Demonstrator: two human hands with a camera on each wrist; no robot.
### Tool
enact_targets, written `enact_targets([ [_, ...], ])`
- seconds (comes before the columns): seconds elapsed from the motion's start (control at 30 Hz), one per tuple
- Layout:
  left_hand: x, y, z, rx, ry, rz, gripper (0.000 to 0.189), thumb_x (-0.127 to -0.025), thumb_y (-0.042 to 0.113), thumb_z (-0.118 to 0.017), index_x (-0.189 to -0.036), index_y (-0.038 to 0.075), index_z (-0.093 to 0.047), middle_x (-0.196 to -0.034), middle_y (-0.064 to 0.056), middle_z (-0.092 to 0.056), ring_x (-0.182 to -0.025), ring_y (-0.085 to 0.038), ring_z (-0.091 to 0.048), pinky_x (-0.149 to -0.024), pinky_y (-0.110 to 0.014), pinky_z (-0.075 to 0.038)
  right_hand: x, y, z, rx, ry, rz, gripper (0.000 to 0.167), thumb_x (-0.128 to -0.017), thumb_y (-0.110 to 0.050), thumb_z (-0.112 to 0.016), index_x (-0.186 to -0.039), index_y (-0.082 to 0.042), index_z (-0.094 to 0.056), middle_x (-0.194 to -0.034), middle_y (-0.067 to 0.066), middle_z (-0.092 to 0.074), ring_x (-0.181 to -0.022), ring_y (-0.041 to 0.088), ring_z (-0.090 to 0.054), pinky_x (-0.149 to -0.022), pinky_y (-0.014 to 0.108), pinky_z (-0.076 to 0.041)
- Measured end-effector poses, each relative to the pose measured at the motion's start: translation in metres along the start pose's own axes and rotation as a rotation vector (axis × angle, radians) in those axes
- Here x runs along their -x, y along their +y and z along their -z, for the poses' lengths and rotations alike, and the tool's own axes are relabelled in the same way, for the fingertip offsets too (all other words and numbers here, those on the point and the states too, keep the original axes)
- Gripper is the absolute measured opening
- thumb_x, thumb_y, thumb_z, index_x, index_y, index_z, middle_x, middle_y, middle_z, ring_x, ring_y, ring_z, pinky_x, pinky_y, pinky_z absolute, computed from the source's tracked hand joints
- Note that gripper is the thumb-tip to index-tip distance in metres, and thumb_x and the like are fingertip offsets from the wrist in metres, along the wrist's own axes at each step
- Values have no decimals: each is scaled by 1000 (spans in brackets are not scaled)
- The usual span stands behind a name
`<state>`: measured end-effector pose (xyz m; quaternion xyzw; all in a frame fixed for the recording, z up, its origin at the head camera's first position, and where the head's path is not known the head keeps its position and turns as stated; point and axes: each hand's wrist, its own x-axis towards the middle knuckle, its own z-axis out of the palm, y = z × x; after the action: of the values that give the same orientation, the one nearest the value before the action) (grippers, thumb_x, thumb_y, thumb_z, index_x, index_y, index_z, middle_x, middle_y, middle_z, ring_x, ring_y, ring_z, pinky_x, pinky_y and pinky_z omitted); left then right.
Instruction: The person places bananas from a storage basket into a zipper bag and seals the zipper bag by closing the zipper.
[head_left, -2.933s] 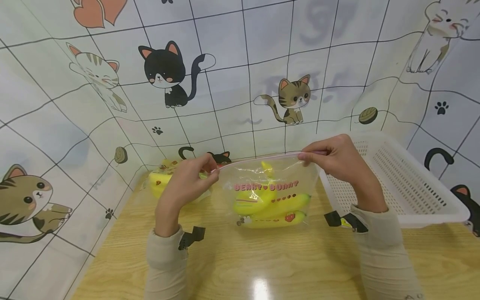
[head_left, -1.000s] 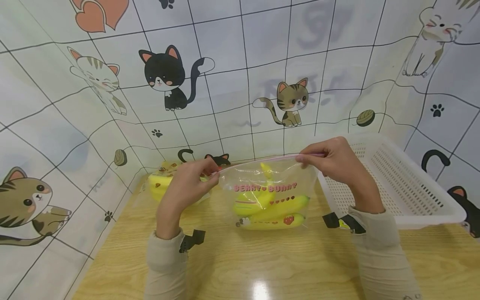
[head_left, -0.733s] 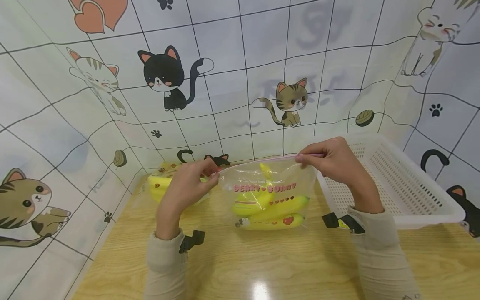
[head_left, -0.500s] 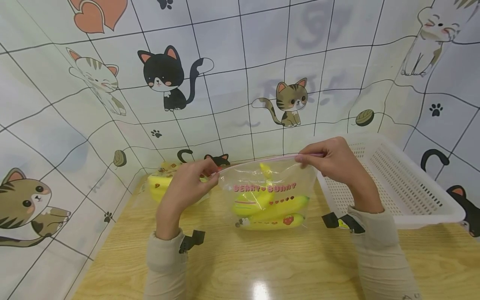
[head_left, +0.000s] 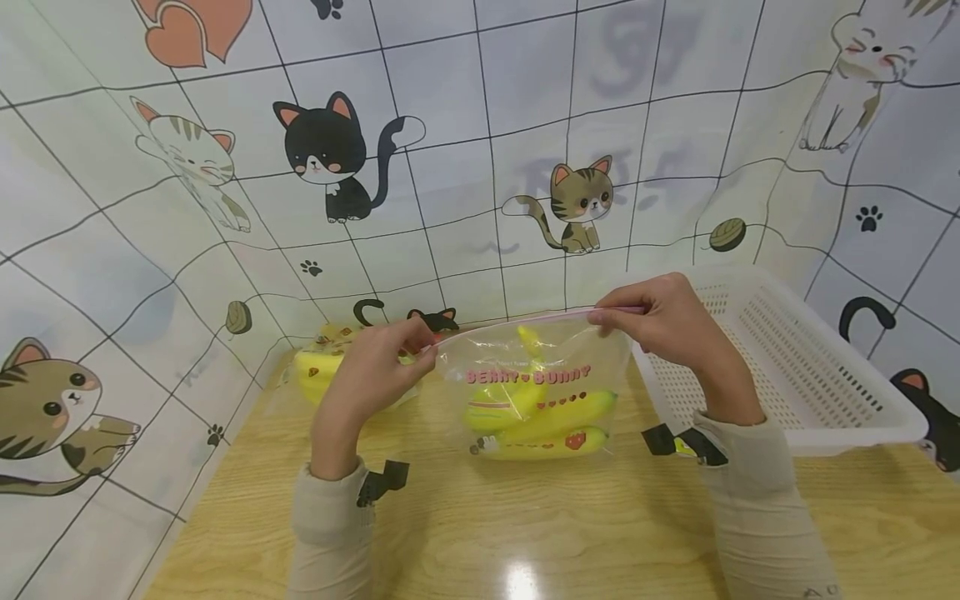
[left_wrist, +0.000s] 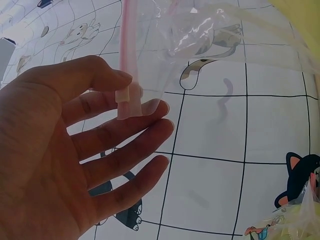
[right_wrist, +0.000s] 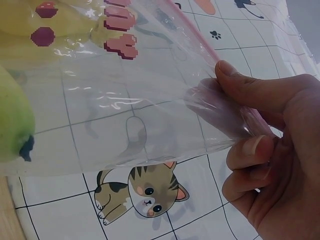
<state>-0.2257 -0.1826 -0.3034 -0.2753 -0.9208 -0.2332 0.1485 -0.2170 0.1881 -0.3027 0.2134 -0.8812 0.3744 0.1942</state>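
A clear zip bag [head_left: 465,362] with a pink top strip and "Berry Bunny" print hangs upright between both hands in the head view. Yellow bananas with green tips [head_left: 577,412] lie inside it. My left hand [head_left: 378,362] pinches the bag's left top corner. In the left wrist view, thumb and index finger grip a small slider [left_wrist: 122,94] at the end of the pink strip, other fingers spread. My right hand [head_left: 663,321] pinches the right top corner. In the right wrist view its thumb presses on the pink strip, with a finger behind the clear film.
A second clear bag with yellow contents [head_left: 318,371] sits on the wooden table [head_left: 465,533] at back left, partly behind the left hand. At the right stands a white perforated basket [head_left: 885,429]. Cat-print sheeting [head_left: 457,167] forms the back and sides.
Both hands keep their hold on the bag's top corners. Since the oldest frame the bag's left top corner has dipped slightly; the whole view has shifted a little.
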Motion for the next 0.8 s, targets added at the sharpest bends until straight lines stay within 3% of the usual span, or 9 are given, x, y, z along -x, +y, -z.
enact_targets([
  [0.8, 0, 1, -3, -15, -3, 9, 8, -98, 23, -66, -94, 19, -71, -89, 4, -74, -85, -15, -69, -75, -35, -54, 0, -1, 0, -22, -20, -36, 13, -96, -23, -76, -94, -13, -82, -79, 3, -78, -44, 11, -48, -40, 25, -40],
])
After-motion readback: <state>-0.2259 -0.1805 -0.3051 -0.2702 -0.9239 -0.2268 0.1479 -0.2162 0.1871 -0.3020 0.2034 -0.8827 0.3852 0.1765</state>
